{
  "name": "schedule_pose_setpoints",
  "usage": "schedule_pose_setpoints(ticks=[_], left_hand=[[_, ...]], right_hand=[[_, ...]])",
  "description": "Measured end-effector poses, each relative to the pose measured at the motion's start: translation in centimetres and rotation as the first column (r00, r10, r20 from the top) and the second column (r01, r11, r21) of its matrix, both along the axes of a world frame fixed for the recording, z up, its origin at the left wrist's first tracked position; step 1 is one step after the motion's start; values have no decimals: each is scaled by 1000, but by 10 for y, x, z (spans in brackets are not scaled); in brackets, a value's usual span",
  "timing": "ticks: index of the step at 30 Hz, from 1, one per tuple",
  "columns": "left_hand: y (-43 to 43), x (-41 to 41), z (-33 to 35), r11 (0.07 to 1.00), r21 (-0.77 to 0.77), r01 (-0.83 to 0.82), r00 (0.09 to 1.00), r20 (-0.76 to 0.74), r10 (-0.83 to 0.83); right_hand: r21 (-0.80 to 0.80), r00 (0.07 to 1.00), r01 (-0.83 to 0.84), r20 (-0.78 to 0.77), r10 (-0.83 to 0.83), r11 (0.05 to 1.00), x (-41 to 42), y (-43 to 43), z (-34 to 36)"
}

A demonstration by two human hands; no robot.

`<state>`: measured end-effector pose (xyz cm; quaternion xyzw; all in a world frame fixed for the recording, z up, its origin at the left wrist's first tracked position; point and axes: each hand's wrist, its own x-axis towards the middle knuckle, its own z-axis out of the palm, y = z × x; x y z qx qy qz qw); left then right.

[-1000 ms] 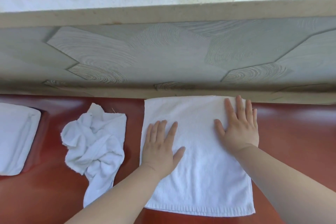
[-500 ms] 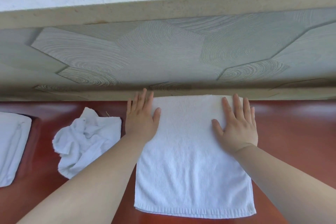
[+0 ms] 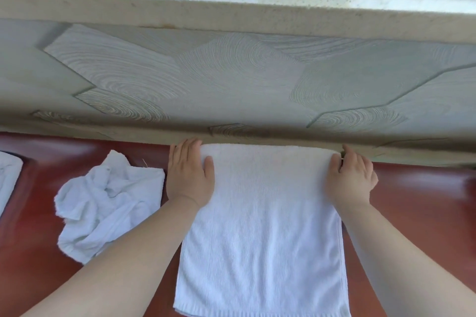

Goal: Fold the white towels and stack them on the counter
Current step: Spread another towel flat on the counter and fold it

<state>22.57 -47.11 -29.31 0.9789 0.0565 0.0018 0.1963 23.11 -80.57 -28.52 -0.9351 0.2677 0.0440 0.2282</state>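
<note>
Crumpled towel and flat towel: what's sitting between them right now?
In the head view, the left hand and its forearm lie between the crumpled towel and the flat towel, over the red counter.
</note>
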Motion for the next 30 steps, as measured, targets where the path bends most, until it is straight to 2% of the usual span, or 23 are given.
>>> schedule_pose_setpoints(ticks=[4,7,10,13,16,18,19,21,22,25,27,30], left_hand=[[0,1,-3,999,1,-44,999,-19,44],[0,2,-5,998,-34,-51,999,14,52],[3,2,-8,993,-99,-58,995,79,66],[3,2,-3,991,-126,-48,995,81,59],[1,8,10,992,-102,-78,996,-48,74],[2,14,24,952,-252,-174,974,-188,128],[4,16,33,897,-367,-245,957,-243,161],[8,8,50,777,-531,-337,936,-275,217],[11,-1,59,767,-552,-329,941,-261,216],[21,-40,84,861,-454,-229,965,-222,139],[27,-67,98,900,-385,-203,971,-200,134],[31,-111,116,939,-322,-120,987,-138,79]], right_hand=[[-194,999,-48,4,50,980,3,3,-5],[-193,993,-49,92,68,980,3,0,-12],[-97,982,-70,170,86,993,2,-4,-17],[17,995,-91,44,90,996,7,-13,-8],[353,999,-50,0,53,934,6,-26,23],[519,998,11,44,-40,855,-5,-30,48],[554,996,23,63,-70,832,-13,-31,57],[571,991,30,87,-98,820,-33,-29,72],[560,989,36,96,-109,828,-43,-28,79],[483,984,25,144,-107,875,-77,-21,102],[431,993,-20,117,-34,902,-101,-18,114],[523,999,-7,34,-12,852,-135,-19,121]])
